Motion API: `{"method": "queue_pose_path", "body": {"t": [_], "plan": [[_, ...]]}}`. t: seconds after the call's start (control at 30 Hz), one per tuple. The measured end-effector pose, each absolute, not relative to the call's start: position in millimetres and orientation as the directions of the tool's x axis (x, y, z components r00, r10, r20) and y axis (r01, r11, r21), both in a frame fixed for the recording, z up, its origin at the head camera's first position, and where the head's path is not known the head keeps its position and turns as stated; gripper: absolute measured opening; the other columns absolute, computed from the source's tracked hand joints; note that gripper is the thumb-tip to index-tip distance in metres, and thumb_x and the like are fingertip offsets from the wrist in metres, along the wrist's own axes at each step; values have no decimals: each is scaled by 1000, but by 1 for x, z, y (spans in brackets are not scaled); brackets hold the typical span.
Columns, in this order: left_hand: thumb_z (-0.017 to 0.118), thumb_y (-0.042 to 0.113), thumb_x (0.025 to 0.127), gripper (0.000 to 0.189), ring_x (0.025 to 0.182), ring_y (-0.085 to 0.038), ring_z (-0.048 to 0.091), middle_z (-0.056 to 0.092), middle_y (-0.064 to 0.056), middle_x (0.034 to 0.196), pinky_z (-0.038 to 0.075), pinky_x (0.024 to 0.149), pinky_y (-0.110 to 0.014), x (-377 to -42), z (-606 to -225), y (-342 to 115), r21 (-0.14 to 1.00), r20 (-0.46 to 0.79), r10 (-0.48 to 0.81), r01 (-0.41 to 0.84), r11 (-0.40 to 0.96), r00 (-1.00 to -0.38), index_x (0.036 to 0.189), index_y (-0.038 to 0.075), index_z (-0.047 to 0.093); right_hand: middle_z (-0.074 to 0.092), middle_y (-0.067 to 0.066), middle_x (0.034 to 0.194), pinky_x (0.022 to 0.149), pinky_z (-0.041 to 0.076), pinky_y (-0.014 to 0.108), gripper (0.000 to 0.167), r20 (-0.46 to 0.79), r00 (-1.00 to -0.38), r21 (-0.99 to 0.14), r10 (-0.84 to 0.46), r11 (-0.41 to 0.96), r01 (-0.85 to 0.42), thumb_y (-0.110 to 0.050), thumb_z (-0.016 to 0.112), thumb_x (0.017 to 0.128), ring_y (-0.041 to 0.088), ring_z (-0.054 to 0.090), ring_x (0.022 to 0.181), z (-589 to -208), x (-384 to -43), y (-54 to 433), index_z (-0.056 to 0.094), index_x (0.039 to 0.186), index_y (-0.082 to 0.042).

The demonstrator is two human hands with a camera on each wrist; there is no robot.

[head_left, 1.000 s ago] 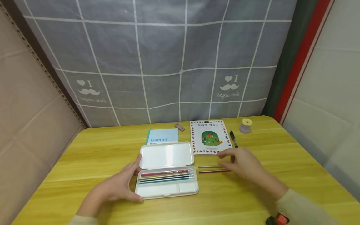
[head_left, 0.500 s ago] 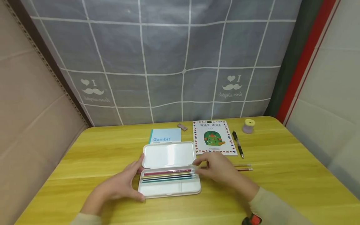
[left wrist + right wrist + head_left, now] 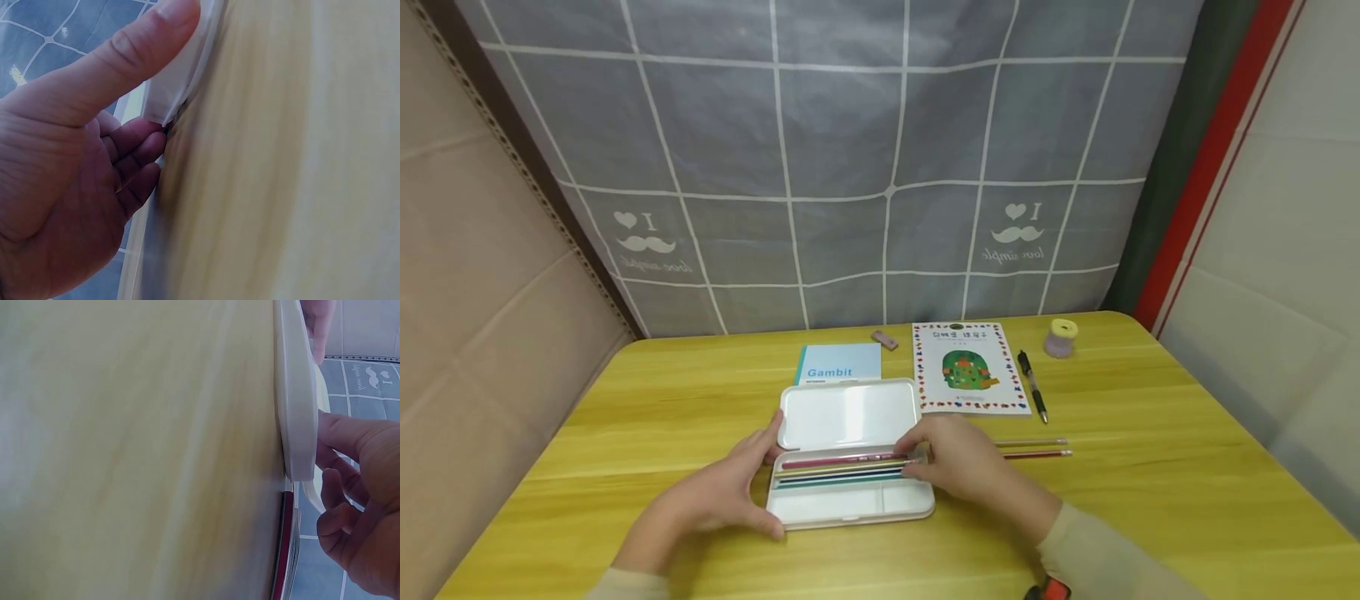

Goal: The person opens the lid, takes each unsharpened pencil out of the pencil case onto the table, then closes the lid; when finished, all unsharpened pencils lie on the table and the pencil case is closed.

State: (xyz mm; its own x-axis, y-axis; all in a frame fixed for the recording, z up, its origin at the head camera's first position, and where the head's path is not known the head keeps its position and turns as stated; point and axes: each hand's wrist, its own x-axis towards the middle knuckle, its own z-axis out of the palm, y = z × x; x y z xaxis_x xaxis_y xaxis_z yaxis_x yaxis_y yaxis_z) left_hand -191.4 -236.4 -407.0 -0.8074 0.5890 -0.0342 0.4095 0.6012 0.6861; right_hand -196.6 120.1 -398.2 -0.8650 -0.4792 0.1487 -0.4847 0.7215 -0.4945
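Observation:
A white pencil case (image 3: 823,505) lies on the table with its lid (image 3: 850,410) folded back. Several pencils (image 3: 835,461) lie side by side in its long compartment. My left hand (image 3: 730,492) grips the case's left end, thumb at the front corner and fingers behind; the left wrist view shows the thumb (image 3: 134,53) along the white side. Over the right end of the case, my right hand (image 3: 962,467) has thumb and forefinger at the pencils' eraser ends; whether they pinch one I cannot tell. To its right lie a gold pencil (image 3: 1033,442) and a red pencil (image 3: 1041,454).
Behind the lid is a light blue notebook (image 3: 842,360), partly covered. An eraser (image 3: 884,340), a picture-covered book (image 3: 970,367), a black pen (image 3: 1032,386) and a yellow-topped sharpener-like pot (image 3: 1060,339) stand or lie along the back of the wooden table (image 3: 662,400).
My right hand has moved left from the two pencils on the table to the pencils' ends in the case, uncovering the table pencils and the pen. My left hand stays on the case.

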Motion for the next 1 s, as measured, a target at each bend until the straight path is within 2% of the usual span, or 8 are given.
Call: {"method": "queue_pose_path", "body": {"t": [0.17,0.57,0.8,1.0], "plan": [[97,47,66,150,128,-20,48,55,3,133,21,115,-16,-188,-407,-238,692,-46,582,394,605,-812,166,2,-6,77,-9,97,84,56,36,18,141,-852,-494,-504,710,-501,-13,87,84,12,69,94,-399,-196,115,84,102,-16],[96,49,67,149,127,-21,48,56,4,129,21,116,-17,-190,-403,-237,680,-58,582,395,618,-811,166,2,-5,76,-12,88,75,56,29,9,158,-854,-479,-496,718,-505,-13,85,86,7,67,86,-401,-198,110,84,93,-18],[96,47,68,149,128,-20,49,56,3,130,20,116,-17,-192,-405,-232,691,-66,588,388,610,-806,166,2,-6,69,-15,85,71,53,25,8,191,-864,-505,-465,709,-493,-14,86,85,4,61,79,-397,-195,117,83,88,-20],[97,45,67,148,127,-21,49,56,1,131,21,116,-17,-192,-404,-232,688,-72,573,376,621,-816,166,1,-5,70,-15,88,61,49,24,8,234,-856,-575,-461,645,-504,-13,85,87,2,53,65,-389,-195,135,83,90,-20]]}}
